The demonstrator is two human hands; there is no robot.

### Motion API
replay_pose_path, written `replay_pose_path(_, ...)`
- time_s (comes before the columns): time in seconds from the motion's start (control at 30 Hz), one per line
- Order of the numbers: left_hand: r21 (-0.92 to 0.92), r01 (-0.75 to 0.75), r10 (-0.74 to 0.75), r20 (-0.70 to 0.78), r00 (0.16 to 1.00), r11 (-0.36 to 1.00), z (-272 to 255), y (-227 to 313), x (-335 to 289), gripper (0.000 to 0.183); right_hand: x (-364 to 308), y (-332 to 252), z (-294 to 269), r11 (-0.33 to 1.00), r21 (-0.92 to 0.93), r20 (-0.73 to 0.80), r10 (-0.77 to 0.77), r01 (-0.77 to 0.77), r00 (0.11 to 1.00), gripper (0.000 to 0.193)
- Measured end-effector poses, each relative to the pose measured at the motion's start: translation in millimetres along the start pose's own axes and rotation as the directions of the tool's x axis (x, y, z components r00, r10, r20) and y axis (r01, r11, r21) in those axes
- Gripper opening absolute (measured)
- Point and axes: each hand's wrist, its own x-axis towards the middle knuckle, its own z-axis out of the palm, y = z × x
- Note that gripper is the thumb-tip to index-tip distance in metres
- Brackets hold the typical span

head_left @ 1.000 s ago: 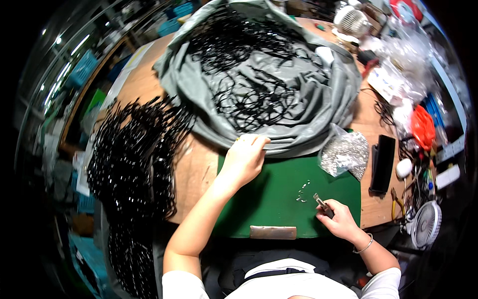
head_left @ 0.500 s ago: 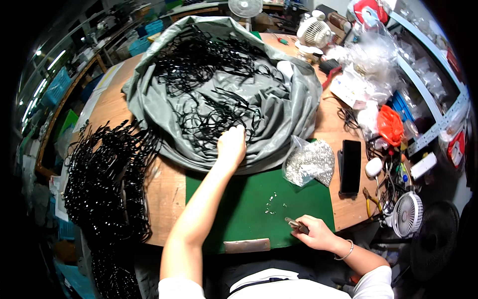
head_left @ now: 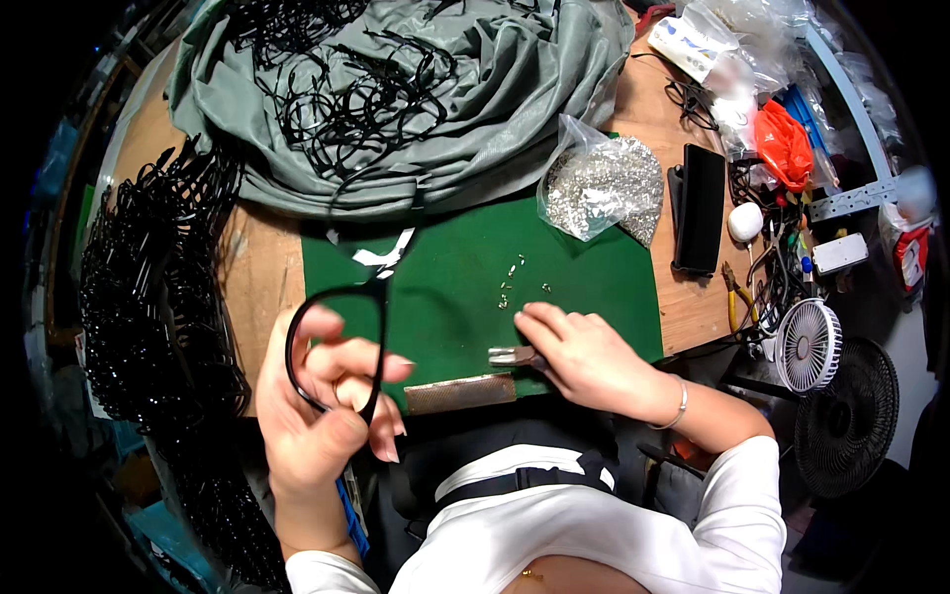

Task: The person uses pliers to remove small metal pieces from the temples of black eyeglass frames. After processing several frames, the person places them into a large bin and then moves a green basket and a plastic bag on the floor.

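My left hand (head_left: pixel 312 421) is raised close to the camera, its fingers curled around a pair of black-rimmed eyeglasses (head_left: pixel 382 337). The glasses are turned on end, and white glare shows on the upper lens. Over the green mat (head_left: pixel 445 243), my right hand (head_left: pixel 589 361) is closed around pliers whose metal jaws (head_left: pixel 510 356) point left; their handles are hidden in the palm. Several small silvery pieces (head_left: pixel 505 297) lie on the mat just beyond the jaws. A clear bag (head_left: pixel 604 188) of such silvery pieces rests at the mat's far right.
A grey cloth sack (head_left: pixel 515 119) holding tangled black cords (head_left: pixel 356 104) fills the far side. More black cords (head_left: pixel 163 327) hang over the left table edge. A black phone-like object (head_left: pixel 699 208), yellow-handled pliers (head_left: pixel 737 297) and a small white fan (head_left: pixel 811 344) are on the right.
My left hand has left the cords in the sack and come up close, now with the eyeglasses. The view has tilted downward. My right hand, still gripping the pliers, is nearer the metal plate.
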Motion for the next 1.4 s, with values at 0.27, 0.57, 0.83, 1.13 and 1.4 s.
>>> replay_pose_path(0.27, 0.231, -0.039, 0.093, -0.224, 0.970, 0.972, 11.8, -64.8, -31.3, 0.089, 28.1, 19.2, 7.4, 0.937, 0.252, 0.059, 0.237, -0.244, 0.970, 0.016)
replay_pose_path(0.57, 0.078, -0.173, 0.181, -0.102, 0.978, 0.982, 11.0, -66.5, -31.0, 0.101, 30.9, 18.8, 23.6, 0.981, 0.149, -0.063, 0.138, -0.128, 0.988, 0.020)
replay_pose_path(0.83, 0.298, -0.138, 0.172, -0.092, 0.981, 0.945, 12.3, -72.5, -28.8, 0.092, 40.5, 25.0, 17.4, 1.000, 0.013, 0.044, 0.013, -0.014, 0.999, 0.015)
replay_pose_path(1.13, 0.532, -0.241, 0.321, -0.062, 0.945, 0.812, 32.4, -89.8, -28.5, 0.090, 22.4, -13.9, -26.3, 0.774, 0.597, 0.083, 0.202, -0.211, 0.976, 0.011)
replay_pose_path(1.4, 0.563, -0.234, 0.343, -0.095, 0.934, 0.793, 52.0, -96.9, -25.0, 0.090, 7.6, -39.8, -20.2, 0.444, 0.891, -0.025, 0.259, -0.096, 0.966, 0.014)
